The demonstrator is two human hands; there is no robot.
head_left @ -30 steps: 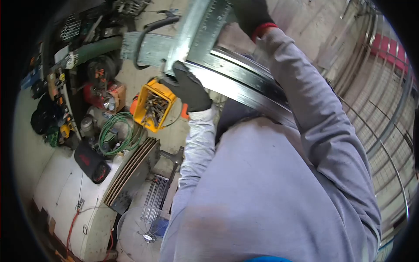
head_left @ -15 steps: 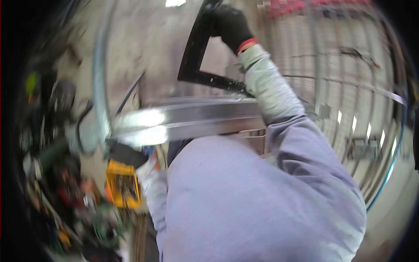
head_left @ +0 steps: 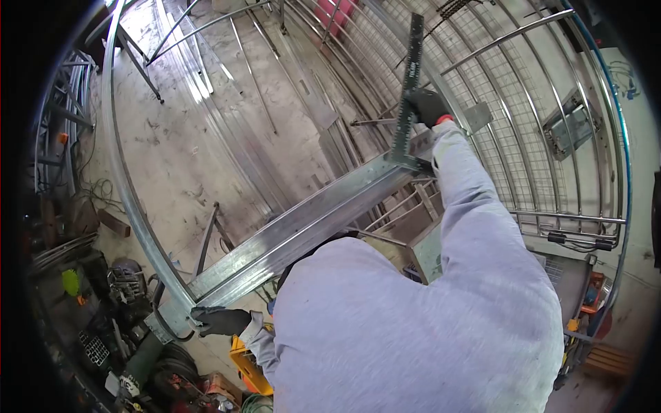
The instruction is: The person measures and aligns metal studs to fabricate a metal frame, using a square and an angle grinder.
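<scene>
My right hand (head_left: 428, 107), in a dark glove with a red cuff, grips the long arm of a black framing square (head_left: 406, 134). The square's corner is at the far right end of a galvanized steel channel (head_left: 303, 230), and its short arm lies across that end. My gloved left hand (head_left: 224, 321) is closed at the near left end, where a long steel tube (head_left: 134, 213) meets the channel. Its fingers wrap the metal there, though their tips are partly hidden.
A barred metal frame with wire mesh (head_left: 509, 138) stands on the right. Metal lengths (head_left: 227, 148) lie across the floor ahead. Coiled hoses (head_left: 175, 365), tools and a yellow case (head_left: 249, 365) crowd the lower left. A metal box (head_left: 423, 251) sits beneath the right arm.
The framing square has come down from above the channel to its right end, in my right hand. My view has turned, so the channel now slants. My left hand stays at the left end.
</scene>
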